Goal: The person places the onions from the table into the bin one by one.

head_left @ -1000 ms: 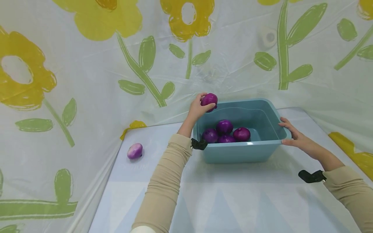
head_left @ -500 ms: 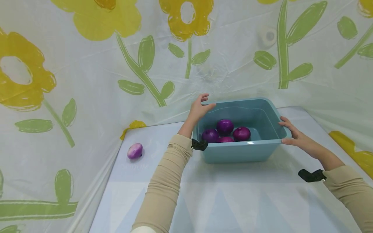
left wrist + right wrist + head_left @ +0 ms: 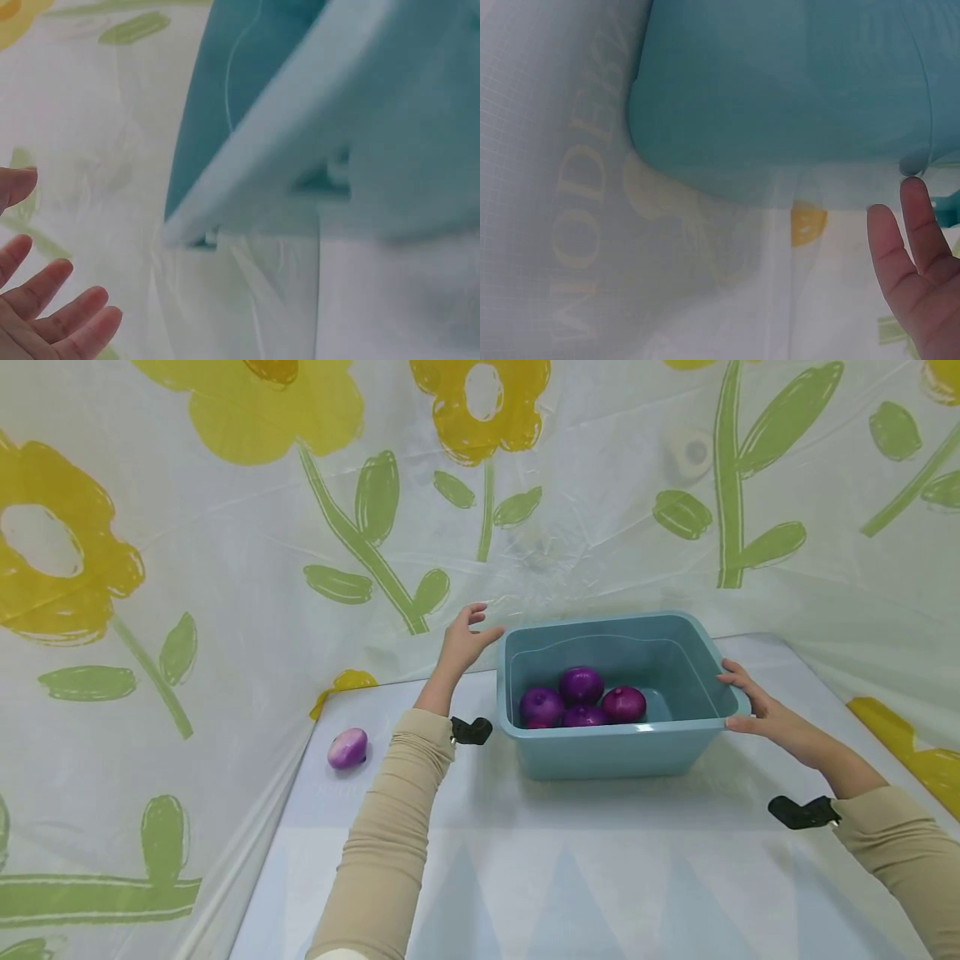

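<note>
My left hand (image 3: 461, 647) is just left of the teal bin (image 3: 600, 752), fingers spread and holding nothing. In the left wrist view, its fingers (image 3: 64, 307) are apart from the bin's rim. The right hand (image 3: 765, 710) rests against the bin's right end, its fingers fairly straight. Fingers (image 3: 889, 244) of that hand reach along the bin's outer side in the right wrist view. Several red onions lie together in the left part of the bin, among them a dark onion (image 3: 581, 685) and a redder onion (image 3: 624, 704). A paler onion (image 3: 348, 749) sits alone at the table's left.
A pale cloth with blue triangles covers the table (image 3: 510, 860). Behind and at the sides hangs a flower-print sheet (image 3: 247, 543), close to the bin's back. Black wrist mounts (image 3: 471, 731) sit at both sleeve cuffs.
The onion in my left hand has been let go into the bin. That hand then moved left, out past the bin's left rim. My right hand has stayed at the bin's right end.
</note>
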